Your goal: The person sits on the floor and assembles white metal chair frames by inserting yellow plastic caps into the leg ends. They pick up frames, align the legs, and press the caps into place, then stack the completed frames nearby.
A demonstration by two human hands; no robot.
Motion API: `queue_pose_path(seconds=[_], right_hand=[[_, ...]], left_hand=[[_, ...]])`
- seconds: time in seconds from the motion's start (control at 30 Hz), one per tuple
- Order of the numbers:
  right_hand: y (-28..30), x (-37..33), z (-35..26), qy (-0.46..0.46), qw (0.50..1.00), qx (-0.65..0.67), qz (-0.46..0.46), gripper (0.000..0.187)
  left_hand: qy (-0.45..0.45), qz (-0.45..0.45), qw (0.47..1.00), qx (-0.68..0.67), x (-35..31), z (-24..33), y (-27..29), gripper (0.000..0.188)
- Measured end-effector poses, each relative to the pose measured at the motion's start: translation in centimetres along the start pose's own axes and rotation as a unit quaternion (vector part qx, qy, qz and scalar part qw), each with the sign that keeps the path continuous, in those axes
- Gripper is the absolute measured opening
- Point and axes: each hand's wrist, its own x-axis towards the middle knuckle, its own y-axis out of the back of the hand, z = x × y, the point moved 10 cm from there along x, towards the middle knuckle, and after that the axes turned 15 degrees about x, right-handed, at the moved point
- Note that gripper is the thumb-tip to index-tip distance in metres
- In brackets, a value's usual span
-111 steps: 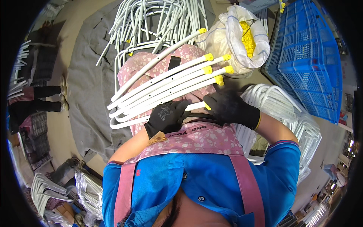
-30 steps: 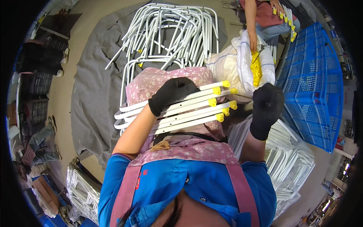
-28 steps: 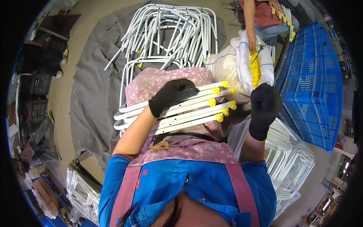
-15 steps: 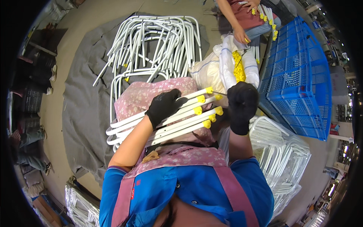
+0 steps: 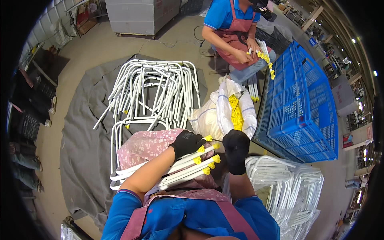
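Gloved hands on a lapful of capped white tube frames

The left hand (image 5: 187, 143), in a black glove, lies curled over the white tube frames (image 5: 160, 175) near their yellow end caps (image 5: 208, 157), pinning them across the pink apron (image 5: 148, 146); the right hand (image 5: 236, 147), also gloved, hovers just beyond the capped ends – whether it pinches anything I cannot tell. The frames rest on the lap, ends pointing toward the white sack of yellow caps (image 5: 234, 112). They look stiff, light, smooth-coated and likely slippery – best gripped on the straight runs, back from the caps. Beyond the sack lies a pile of uncapped frames (image 5: 154, 90) on a grey sheet (image 5: 84, 152); right of the sack, a blue crate (image 5: 298, 104).
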Motion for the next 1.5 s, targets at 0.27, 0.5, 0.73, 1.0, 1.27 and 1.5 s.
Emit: queue_pose_path(seconds=[0.27, 0.5, 0.73, 1.0, 1.27, 1.5], right_hand=[[0.6, 0.0, 1.7, 0.041, 0.982, -0.181, -0.032, 0.04], [5.0, -3.4, 3.0, -0.038, 0.969, -0.016, 0.245, 0.041], [3.1, -1.7, 2.2, 0.015, 0.995, 0.087, 0.05, 0.045], [1.9, -2.4, 2.1, -0.007, 0.998, 0.054, 0.037, 0.04], [-2.2, -0.7, -3.6, 0.065, 0.951, -0.303, 0.023, 0.027], [-4.3, -0.3, -8.6, 0.011, 0.998, 0.045, -0.041, 0.038]], left_hand=[[-0.014, 0.081, 0.996, 0.018, -0.6, 0.0, 0.6, 0.032], [-0.06, 0.133, 0.989, 0.01, -0.6, 0.1, 0.1, 0.03], [-0.022, 0.088, 0.996, 0.008, -1.0, -0.4, 0.3, 0.031], [0.0, 0.055, 0.998, 0.01, -1.1, 0.0, 1.0, 0.031], [-0.027, 0.104, 0.993, 0.039, -1.2, 0.9, 1.7, 0.03], [-0.001, 0.14, 0.987, -0.079, -2.0, 0.6, 3.1, 0.027]])
